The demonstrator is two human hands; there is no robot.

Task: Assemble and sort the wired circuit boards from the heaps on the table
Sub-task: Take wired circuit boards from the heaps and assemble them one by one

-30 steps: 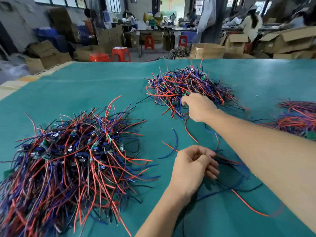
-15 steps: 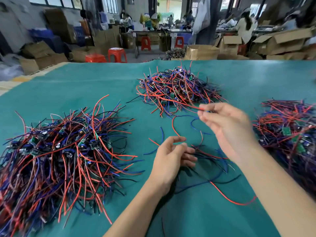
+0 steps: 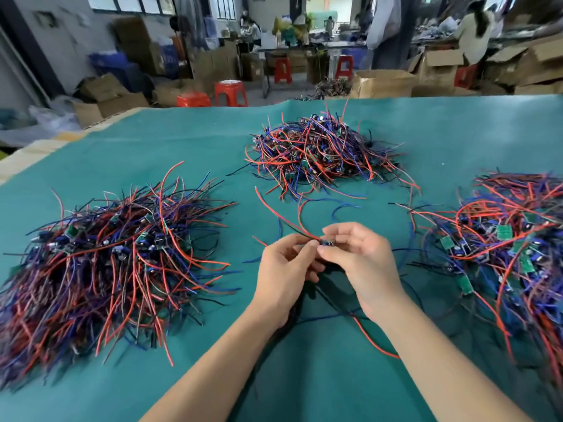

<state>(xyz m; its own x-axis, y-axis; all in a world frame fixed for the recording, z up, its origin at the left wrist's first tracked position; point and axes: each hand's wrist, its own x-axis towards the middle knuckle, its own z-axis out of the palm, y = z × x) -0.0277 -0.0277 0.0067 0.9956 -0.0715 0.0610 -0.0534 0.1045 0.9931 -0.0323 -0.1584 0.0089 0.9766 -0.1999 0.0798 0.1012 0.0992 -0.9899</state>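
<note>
Leftmost, the biggest heap of wired boards [image 3: 112, 260] lay spread on the teal table cover [image 3: 335, 385], its red, blue and black leads fanned out and blurred at the near edge. Moving right, my left hand [image 3: 285, 271] sat at centre, fingers curled, its fingertips pinching a red lead [image 3: 281, 215] just where it met the small circuit board [image 3: 327, 242]. My right hand [image 3: 362, 266] was touching it from the other side, thumb and forefinger closed on that same little board; whether it held the board itself or another wire I could not tell, since the fingers hid the joint. Black leads trailed beneath both wrists, and one loose red wire [image 3: 373, 339] lay on the cover under my right forearm. Beyond my hands sat the far heap [image 3: 323, 153], and at the right edge a third heap [image 3: 511, 248] showed several green boards face up.

For this joining step I judged the grip had to stay close to the board, so the thin lead would not bend away. Keeping the trailing wires clear of the heaps would matter too, as any snag could drag neighbours along when the finished piece was set aside.
</note>
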